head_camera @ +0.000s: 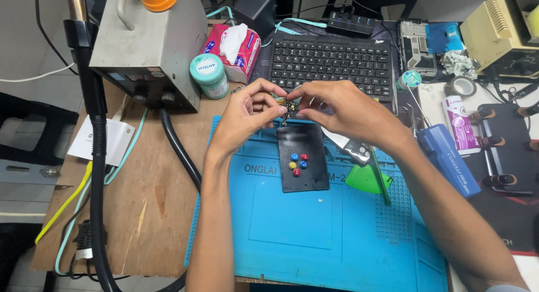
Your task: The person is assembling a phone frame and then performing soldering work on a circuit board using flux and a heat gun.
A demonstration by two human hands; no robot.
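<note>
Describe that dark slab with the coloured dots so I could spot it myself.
Start at the big blue silicone work mat covering the wooden bench. Near its top edge, just below the two hands, lies a flat black rectangular panel. Nothing else on the mat carries its cluster of five small round buttons in blue, red and yellow.

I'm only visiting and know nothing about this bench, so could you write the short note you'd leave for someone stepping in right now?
Left hand: raised over the blue work mat, fingertips pinching one side of a small dark electronic part.
Right hand: pinching the same part from the other side.
Below the hands: a black panel lies flat on the mat, with five small coloured buttons resting on it.
Nearby: green triangular pick to the panel's right, black keyboard behind the hands.
Done: panel laid out, buttons on it.
Left: the small part is in the air, not set down; too small to tell its details.
</note>
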